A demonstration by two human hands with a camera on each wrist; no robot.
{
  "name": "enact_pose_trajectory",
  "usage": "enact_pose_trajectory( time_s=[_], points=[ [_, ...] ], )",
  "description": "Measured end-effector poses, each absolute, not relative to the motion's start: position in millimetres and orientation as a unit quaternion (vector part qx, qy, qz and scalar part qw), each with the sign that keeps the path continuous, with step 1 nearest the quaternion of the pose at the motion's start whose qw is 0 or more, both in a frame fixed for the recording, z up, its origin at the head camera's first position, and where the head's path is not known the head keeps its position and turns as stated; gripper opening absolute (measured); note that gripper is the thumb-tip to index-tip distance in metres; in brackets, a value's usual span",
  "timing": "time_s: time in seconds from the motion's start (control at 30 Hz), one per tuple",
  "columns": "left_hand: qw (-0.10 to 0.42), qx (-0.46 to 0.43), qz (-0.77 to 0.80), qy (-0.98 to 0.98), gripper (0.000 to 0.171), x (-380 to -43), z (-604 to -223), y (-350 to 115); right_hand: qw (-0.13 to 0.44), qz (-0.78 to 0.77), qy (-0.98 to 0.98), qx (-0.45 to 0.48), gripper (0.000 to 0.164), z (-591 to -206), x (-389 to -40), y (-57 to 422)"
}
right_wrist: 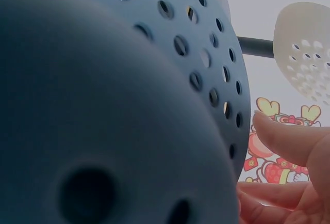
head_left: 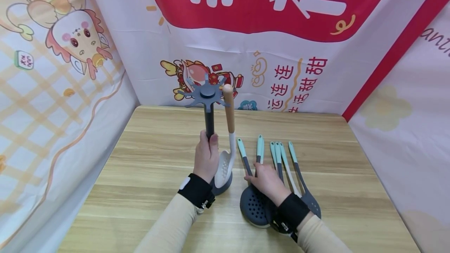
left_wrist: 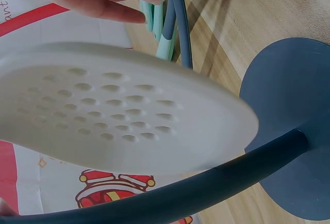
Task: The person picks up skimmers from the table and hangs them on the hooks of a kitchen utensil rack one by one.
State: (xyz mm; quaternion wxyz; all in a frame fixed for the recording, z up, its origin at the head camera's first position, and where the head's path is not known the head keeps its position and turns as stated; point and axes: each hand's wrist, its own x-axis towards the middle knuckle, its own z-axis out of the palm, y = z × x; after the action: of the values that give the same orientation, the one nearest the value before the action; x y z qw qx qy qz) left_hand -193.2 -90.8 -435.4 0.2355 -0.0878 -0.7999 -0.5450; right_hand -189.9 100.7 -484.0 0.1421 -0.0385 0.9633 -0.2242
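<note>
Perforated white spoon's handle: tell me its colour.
The handle is light wood-brown, running into white below; the head view shows it best.

Bare tabletop (head_left: 151, 163) left of the rack (head_left: 209, 122) gave a hand room to pass, as it did right of the spatula (head_left: 311, 204). Only a narrow gap separated the white spoon (head_left: 223, 171) from the strainer (head_left: 254, 208). Clustered handles (head_left: 278, 152) obstructed the way beyond the right hand (head_left: 268, 182); hanging cloth (head_left: 218, 42) closed the back.

Booth-like corner: printed cloths (head_left: 225, 43), wood-grain table (head_left: 147, 182).
</note>
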Motion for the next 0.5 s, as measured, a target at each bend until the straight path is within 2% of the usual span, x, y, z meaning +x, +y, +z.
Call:
enact_pose_trajectory(
  time_s=[0.33, 0.5],
  points=[
    [0.227, -0.086, -0.547, -0.801, 0.041, -192.4, -435.0, -91.3, 0.160, -0.204, 0.965, -0.035, 0.055, -488.2, -191.9, 99.8],
    [0.226, -0.086, -0.548, -0.801, 0.041, -192.7, -435.4, -91.5, 0.154, -0.197, 0.967, -0.051, 0.034, -490.9, -191.4, 99.4]
  ],
)
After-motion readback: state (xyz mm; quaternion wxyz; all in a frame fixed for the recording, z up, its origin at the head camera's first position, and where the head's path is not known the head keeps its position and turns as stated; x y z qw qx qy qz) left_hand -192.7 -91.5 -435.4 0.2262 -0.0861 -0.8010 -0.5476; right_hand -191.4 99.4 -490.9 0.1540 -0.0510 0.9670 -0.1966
